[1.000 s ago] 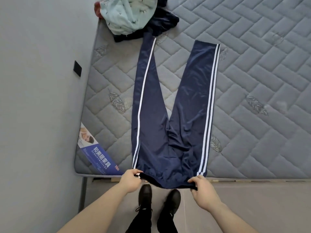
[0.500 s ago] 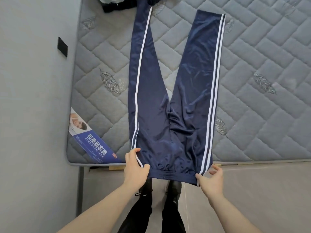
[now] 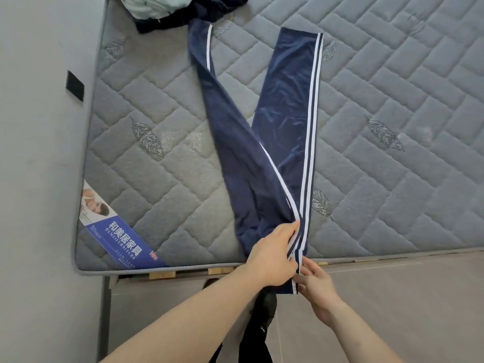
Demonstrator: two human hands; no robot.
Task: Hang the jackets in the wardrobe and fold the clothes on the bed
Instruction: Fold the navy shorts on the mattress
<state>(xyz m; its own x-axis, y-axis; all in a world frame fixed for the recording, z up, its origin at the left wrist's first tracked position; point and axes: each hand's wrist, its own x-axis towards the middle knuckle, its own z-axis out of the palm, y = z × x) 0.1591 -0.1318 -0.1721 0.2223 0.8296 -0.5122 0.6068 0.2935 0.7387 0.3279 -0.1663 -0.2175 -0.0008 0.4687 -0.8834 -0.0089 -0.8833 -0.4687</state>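
Navy trousers (image 3: 285, 132) spread on the mattress (image 3: 392, 127), centre of frame, waistband at lower centre. Left hand (image 3: 272, 254) pinching the left waist corner, carried over onto the right stripe; right hand (image 3: 318, 289) pinching the right corner, just beside. Likely light, limp, slippery cloth: best taken at waistband corners and hems, smoothed flat against sliding.

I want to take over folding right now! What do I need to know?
Left hand grips the waistband corner of the navy track pants, brought over to the right side. Right hand pinches the other waistband corner, just off the mattress edge.
Done: waist folded in half lengthwise.
Left: the legs are apart, so lay one over the other, then fold the pants up. A pile of clothes waits at the far corner.
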